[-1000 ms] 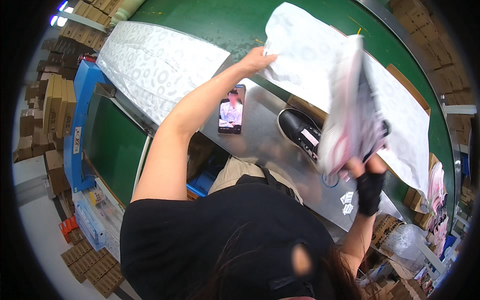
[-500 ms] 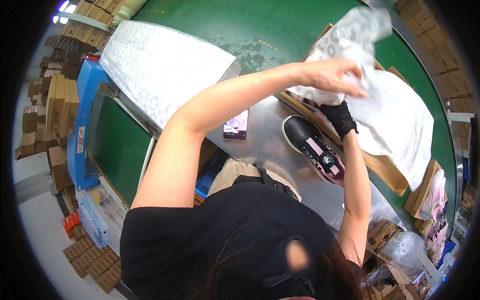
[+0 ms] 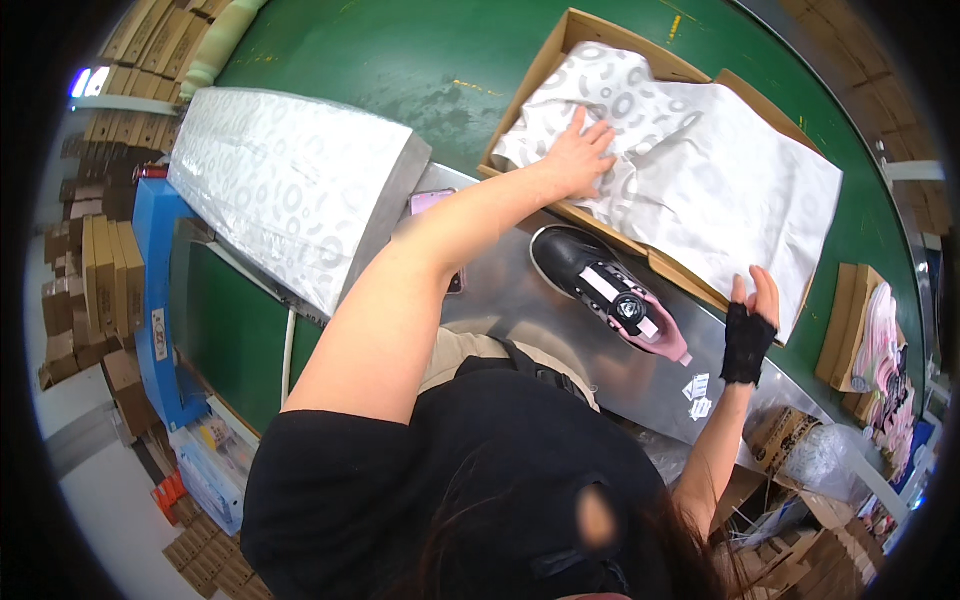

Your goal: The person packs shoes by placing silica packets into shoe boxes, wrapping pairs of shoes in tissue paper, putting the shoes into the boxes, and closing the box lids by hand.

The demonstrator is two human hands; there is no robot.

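My left hand (image 3: pixel 582 160) lies with spread fingers on white patterned wrapping paper (image 3: pixel 690 150), over the left part of an open cardboard box (image 3: pixel 570 28). The paper covers the inside of the box and spills over its right side, so what lies under it is hidden. My right hand (image 3: pixel 754 312), in a black lace fingerless glove, is beside the paper's near right edge with its fingers raised and apart. In front of the box a black and pink shoe (image 3: pixel 605 285), with pale straps and a round dial, rests on the metal table (image 3: pixel 505 270).
A stack of patterned paper sheets (image 3: pixel 290 180) is at the left. A phone (image 3: pixel 432 200) lies partly behind my left forearm. Small white labels (image 3: pixel 698 395) are near the shoe. On the right, another carton (image 3: pixel 845 320) stands beside pink and white items (image 3: pixel 880 360); a green belt (image 3: pixel 400 50) runs behind.
The paper, lifted and blurred before, now lies spread over the box. My left hand has come down onto it. The right hand has drawn back from the box toward the near right.
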